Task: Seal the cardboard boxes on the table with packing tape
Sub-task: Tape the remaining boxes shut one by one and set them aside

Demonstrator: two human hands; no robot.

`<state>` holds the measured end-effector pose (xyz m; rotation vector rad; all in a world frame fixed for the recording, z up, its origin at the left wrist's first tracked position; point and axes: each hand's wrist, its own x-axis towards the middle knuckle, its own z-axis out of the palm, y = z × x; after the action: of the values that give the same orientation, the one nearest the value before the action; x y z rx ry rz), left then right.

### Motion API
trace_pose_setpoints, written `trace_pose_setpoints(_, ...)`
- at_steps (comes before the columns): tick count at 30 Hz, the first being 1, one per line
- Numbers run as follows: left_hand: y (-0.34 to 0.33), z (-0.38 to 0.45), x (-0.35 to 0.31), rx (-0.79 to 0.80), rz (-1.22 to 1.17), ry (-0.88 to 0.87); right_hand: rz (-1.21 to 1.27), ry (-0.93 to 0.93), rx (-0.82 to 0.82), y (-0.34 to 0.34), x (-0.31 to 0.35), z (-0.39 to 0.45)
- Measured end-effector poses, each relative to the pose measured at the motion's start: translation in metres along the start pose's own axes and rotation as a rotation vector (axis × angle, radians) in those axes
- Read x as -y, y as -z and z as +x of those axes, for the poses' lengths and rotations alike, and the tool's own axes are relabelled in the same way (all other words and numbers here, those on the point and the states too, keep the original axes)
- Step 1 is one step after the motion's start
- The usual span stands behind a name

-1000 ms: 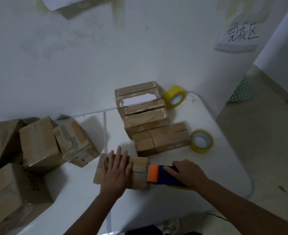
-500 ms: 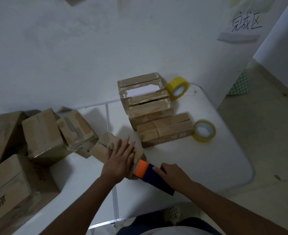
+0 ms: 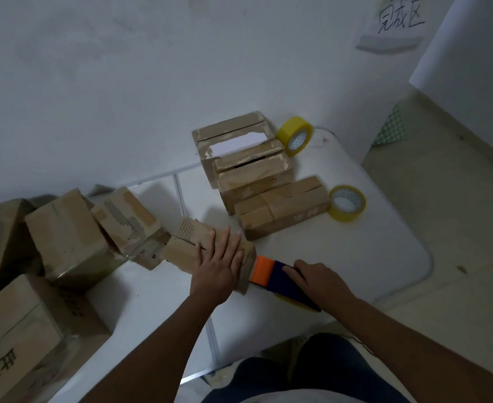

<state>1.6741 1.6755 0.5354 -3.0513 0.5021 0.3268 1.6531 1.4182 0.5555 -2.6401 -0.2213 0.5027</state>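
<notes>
A small cardboard box [image 3: 187,242] lies slanted near the front of the white table [image 3: 384,257]. My left hand [image 3: 219,266] presses flat on its right half, fingers straight. My right hand [image 3: 320,283] grips a tape dispenser [image 3: 274,274] with a dark blue body and orange front. The orange end touches the box's right end. A yellow roll shows under the dispenser.
Two stacked boxes [image 3: 248,167] and a long flat box [image 3: 283,210] sit behind. Yellow tape rolls stand at the wall [image 3: 296,135] and lie beside the flat box [image 3: 347,202]. Several larger boxes [image 3: 65,234] crowd the left. The table's edge runs close on the right.
The box turned from square-on to slanted and slid toward the left pile. Both hands and the dispenser followed it, and the view dipped down toward the table.
</notes>
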Motion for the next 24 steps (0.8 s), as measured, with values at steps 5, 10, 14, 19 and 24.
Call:
trace_pose_setpoints(5,-0.001,0.000,0.002,-0.009,0.016,-0.015,-0.048,-0.030,0.026,-0.001,-0.015,-0.007)
trace_pose_setpoints(10,-0.003,0.000,0.000,-0.001,0.018,0.002,-0.005,-0.054,0.050,-0.002,-0.027,-0.009)
trace_pose_setpoints(14,0.000,-0.001,-0.001,-0.014,0.003,0.059,0.006,-0.066,0.063,0.001,-0.028,-0.009)
trace_pose_setpoints(19,0.010,-0.009,-0.014,-0.129,-0.136,0.087,0.150,-0.098,0.127,0.005,-0.010,-0.003)
trace_pose_setpoints(24,0.002,-0.010,-0.031,-0.045,-0.254,0.166,0.223,-0.083,0.212,0.009,-0.003,0.002)
